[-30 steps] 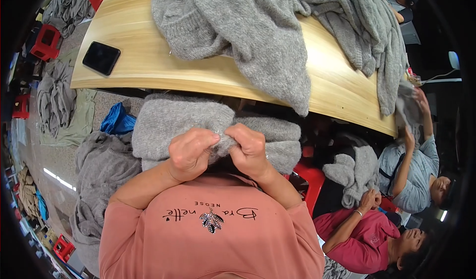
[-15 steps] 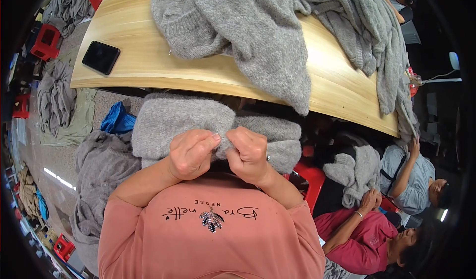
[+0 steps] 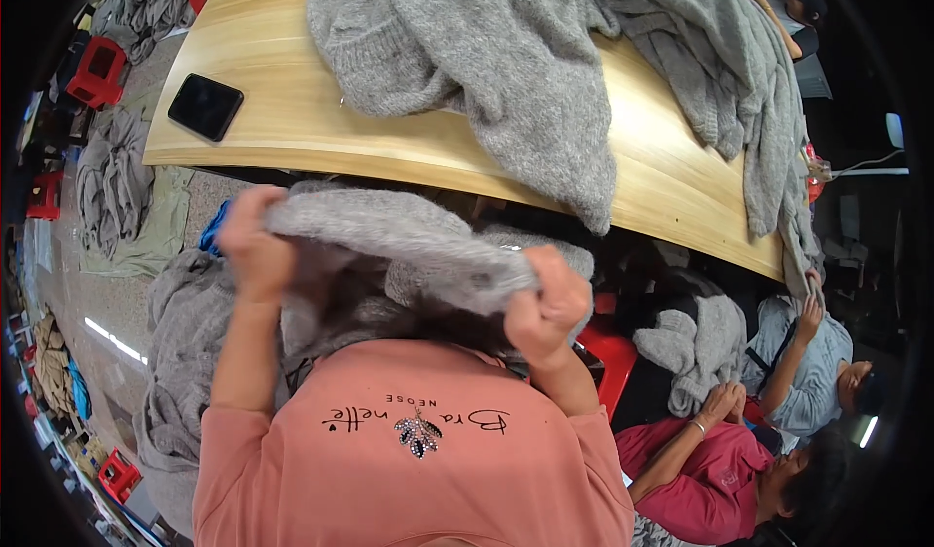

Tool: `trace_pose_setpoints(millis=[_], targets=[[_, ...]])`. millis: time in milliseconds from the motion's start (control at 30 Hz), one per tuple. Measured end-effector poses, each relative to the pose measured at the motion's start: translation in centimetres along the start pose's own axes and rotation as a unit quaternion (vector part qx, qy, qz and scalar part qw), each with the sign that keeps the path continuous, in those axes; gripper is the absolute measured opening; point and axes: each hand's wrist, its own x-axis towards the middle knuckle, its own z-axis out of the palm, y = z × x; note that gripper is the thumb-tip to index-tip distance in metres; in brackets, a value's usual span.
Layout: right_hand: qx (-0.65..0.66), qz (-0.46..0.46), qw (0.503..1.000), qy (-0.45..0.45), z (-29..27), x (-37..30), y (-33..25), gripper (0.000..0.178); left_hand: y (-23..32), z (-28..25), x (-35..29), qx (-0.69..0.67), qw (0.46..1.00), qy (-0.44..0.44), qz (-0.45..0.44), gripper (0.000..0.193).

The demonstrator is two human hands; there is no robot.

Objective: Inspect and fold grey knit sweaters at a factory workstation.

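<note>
Both fists are clamped on a grey knit garment (image 3: 409, 241), the left hand (image 3: 255, 246) and right hand (image 3: 550, 304) drawn well apart, so the fabric stretches taut between them, seemingly for inspection. Beyond the left hand, a black phone (image 3: 205, 106) lies flat on the wooden table (image 3: 292, 109). Beyond both hands, a grey sweater (image 3: 486, 61) sprawls there. No labels show.

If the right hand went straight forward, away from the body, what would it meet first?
Probably the edge of the wooden table, where a grey sweater hangs over it. The right hand grips a stretched grey knit piece; depth is unclear.
</note>
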Motion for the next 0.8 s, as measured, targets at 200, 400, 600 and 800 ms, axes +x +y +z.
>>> trace_pose_setpoints(millis=[200,400,600,800], targets=[[0.05,0.163,0.985,0.001,1.1,-1.5,2.6,0.016,-13.1,-9.6,0.3,0.21,0.952,-0.104,-0.195,0.03],[0.098,0.268,0.954,-0.094,1.8,-1.3,3.8,0.011,-4.7,-2.6,-1.7,0.097,0.981,-0.159,-0.056,0.04],[0.098,0.253,0.959,-0.085,1.3,-1.3,2.3,0.011,7.4,3.9,-1.4,-0.155,0.962,-0.169,0.15,0.032],[-0.007,0.187,0.963,-0.193,-0.1,-1.3,3.2,0.024,5.8,5.3,0.0,-0.304,0.916,-0.263,0.006,0.016]])
